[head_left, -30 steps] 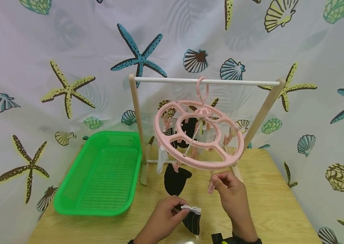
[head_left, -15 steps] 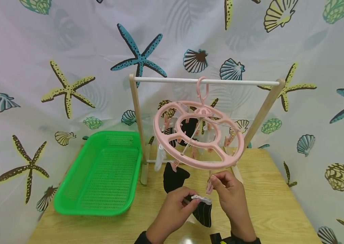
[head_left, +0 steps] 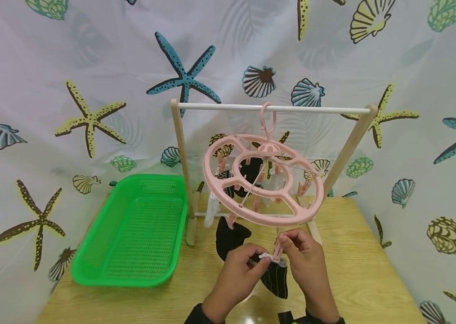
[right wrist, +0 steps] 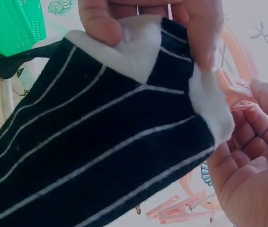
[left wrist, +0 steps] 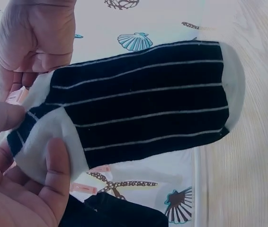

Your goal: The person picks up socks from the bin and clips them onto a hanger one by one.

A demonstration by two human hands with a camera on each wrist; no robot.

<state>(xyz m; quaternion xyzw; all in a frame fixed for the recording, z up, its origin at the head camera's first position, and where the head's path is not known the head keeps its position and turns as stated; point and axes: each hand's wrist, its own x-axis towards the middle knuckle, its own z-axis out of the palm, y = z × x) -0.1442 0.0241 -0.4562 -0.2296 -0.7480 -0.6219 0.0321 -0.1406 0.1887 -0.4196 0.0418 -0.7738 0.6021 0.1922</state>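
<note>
A black sock (left wrist: 143,99) with thin white stripes and white cuff, heel and toe hangs from my left hand (head_left: 241,269), whose thumb and fingers pinch it near the cuff. My right hand (head_left: 308,257) pinches a pink clothespin (head_left: 278,250) that dangles below the front rim of a round pink hanger (head_left: 266,220). In the right wrist view the clothespin (right wrist: 236,90) meets the sock's white edge; whether its tips have closed on the cloth I cannot tell. Left of my hands, a plain black sock (head_left: 230,237) hangs from another clothespin (head_left: 230,220).
The hanger hooks over the white bar (head_left: 220,106) of a wooden-legged stand (head_left: 183,153). More socks and clothespins hang beneath it, among them a white sock (head_left: 212,209). A green perforated basket (head_left: 143,238) sits to the left on the wooden table (head_left: 357,261).
My left hand has moved right and slightly up, bringing the striped sock's edge up to the clothespin. The right hand still pinches the clothespin, nearly in place.
</note>
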